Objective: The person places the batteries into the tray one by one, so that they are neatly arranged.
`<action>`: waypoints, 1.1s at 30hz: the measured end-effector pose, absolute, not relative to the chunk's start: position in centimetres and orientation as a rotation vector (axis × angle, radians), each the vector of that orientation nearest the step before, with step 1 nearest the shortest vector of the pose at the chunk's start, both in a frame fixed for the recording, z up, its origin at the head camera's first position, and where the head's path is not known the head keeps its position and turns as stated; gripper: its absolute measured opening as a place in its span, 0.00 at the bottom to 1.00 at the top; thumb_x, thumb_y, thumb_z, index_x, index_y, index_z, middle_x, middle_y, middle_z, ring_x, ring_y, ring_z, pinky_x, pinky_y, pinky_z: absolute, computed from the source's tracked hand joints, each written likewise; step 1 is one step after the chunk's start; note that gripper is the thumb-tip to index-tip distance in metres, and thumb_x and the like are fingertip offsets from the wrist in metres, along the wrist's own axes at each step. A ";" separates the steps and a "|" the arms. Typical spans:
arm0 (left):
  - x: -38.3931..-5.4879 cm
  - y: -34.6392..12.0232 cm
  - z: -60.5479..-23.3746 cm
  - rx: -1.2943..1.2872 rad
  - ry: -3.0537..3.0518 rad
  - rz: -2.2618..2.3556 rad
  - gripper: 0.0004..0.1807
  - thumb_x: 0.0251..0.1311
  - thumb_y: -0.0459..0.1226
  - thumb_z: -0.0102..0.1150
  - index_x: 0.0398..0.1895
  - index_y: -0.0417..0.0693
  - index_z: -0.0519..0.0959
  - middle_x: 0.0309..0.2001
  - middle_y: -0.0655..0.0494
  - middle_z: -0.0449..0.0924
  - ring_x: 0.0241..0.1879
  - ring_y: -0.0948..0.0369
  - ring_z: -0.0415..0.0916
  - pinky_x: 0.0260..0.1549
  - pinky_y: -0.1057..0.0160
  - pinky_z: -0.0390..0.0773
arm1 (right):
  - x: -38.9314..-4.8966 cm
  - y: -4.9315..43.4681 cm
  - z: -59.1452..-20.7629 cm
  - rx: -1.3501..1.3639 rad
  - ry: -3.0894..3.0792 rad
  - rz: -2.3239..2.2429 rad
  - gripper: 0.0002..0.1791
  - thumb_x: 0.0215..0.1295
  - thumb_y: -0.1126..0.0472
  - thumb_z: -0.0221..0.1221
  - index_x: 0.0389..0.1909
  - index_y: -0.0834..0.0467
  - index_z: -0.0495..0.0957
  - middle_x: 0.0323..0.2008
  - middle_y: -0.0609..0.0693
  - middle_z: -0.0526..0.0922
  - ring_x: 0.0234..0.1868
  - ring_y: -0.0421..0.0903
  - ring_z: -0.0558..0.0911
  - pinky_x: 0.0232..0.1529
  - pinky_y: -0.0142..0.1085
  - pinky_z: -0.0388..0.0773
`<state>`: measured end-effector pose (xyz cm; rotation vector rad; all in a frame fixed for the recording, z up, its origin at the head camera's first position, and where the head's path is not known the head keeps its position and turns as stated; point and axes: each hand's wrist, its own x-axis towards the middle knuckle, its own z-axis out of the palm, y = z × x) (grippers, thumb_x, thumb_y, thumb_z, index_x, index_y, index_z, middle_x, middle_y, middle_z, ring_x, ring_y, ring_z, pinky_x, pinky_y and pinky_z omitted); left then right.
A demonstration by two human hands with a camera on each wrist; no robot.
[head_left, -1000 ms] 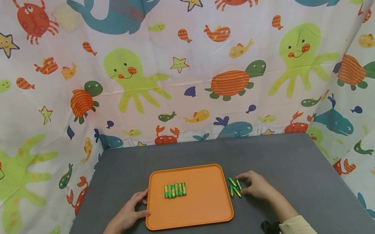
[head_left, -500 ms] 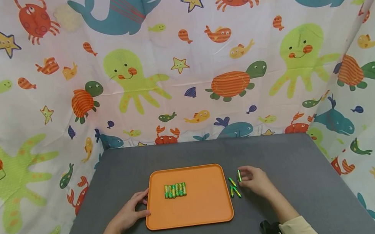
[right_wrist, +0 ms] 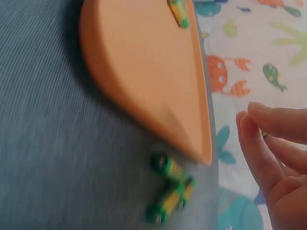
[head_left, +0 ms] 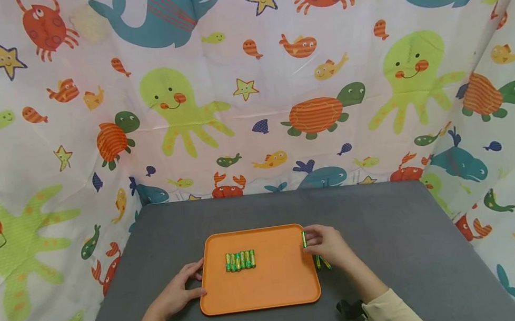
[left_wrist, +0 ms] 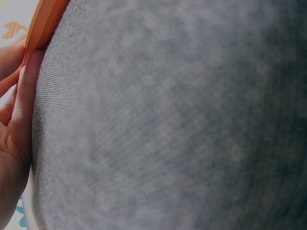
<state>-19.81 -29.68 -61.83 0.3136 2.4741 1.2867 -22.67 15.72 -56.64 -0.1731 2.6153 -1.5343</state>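
My right hand (head_left: 328, 246) pinches a green-and-yellow battery (head_left: 303, 240) upright between thumb and fingers, over the right rim of the orange tray (head_left: 272, 286). In the right wrist view the fingers (right_wrist: 261, 153) mostly hide that battery. Several matching batteries (head_left: 240, 261) lie side by side in a row on the tray's upper left part. Loose ones (right_wrist: 168, 203) rest on the table just right of the tray, partly behind my right hand in the head view. My left hand (head_left: 177, 291) holds the tray's left edge, thumb and fingers at the rim.
A dark grey cloth covers the table (head_left: 368, 211). Behind it and along both sides hangs a white curtain (head_left: 245, 140) printed with sea animals. A dark strap piece (head_left: 349, 309) sits at my right wrist.
My right hand has picked a battery up from the loose group, raised it and carried it left to the tray's right rim. My left hand and the row have stayed put.
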 end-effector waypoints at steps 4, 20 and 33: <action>-19.8 -29.6 -61.8 0.320 2.475 1.287 0.49 0.59 0.46 0.71 0.80 0.51 0.57 0.70 0.49 0.63 0.56 0.55 0.70 0.59 0.44 0.64 | -22.9 13.9 -56.4 -0.199 2.612 -1.523 0.27 0.55 0.70 0.72 0.58 0.59 0.81 0.43 0.50 0.85 0.41 0.44 0.85 0.41 0.39 0.83; -19.8 -29.5 -61.9 0.274 2.493 1.247 0.49 0.58 0.49 0.71 0.80 0.55 0.57 0.69 0.51 0.64 0.54 0.58 0.70 0.58 0.48 0.65 | -23.2 8.0 -56.0 -0.386 2.504 -1.539 0.27 0.57 0.71 0.70 0.60 0.61 0.79 0.45 0.55 0.82 0.44 0.50 0.83 0.40 0.38 0.83; -19.8 -29.7 -61.6 0.314 2.452 1.309 0.48 0.58 0.46 0.72 0.80 0.54 0.58 0.70 0.50 0.64 0.56 0.55 0.69 0.58 0.45 0.64 | -23.7 3.5 -58.3 -0.313 2.518 -1.469 0.28 0.56 0.72 0.71 0.59 0.66 0.78 0.44 0.58 0.82 0.39 0.47 0.81 0.39 0.40 0.80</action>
